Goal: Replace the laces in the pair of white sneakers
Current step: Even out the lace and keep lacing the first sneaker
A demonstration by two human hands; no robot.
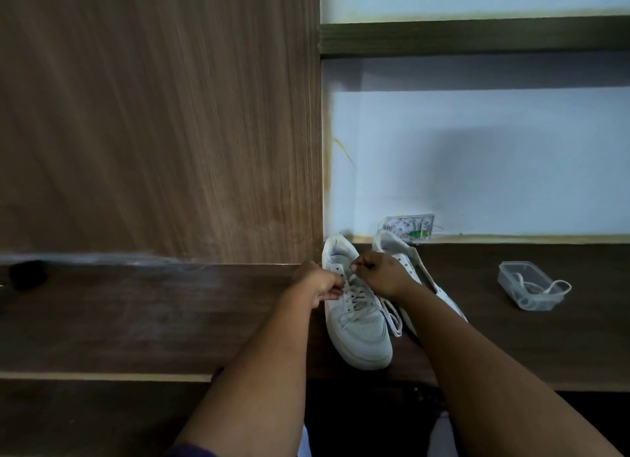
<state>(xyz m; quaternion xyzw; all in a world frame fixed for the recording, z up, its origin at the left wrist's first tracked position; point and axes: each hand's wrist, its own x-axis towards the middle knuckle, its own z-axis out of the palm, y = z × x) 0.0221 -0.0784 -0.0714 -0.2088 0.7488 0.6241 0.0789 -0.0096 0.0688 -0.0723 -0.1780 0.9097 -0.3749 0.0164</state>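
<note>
Two white sneakers stand side by side on a dark wooden shelf point(136, 320), toes toward me. The left sneaker point(361, 334) carries a white lace point(358, 303) criss-crossed over its lower eyelets, with a loose end trailing off its right side. My left hand point(318, 282) pinches the lace at the shoe's left eyelet row. At the upper eyelets my right hand point(381, 274) pinches a lace end. The right sneaker point(409, 262) lies mostly behind my right hand and forearm, and its eyelets look bare.
A clear plastic container point(528, 286) holding a coiled white lace sits on the shelf to the right. A wood panel point(153, 115) rises at the left. Behind the shoes, an open wall box point(409, 226) with wires sits in the pale wall. A dark object point(27, 272) lies far left.
</note>
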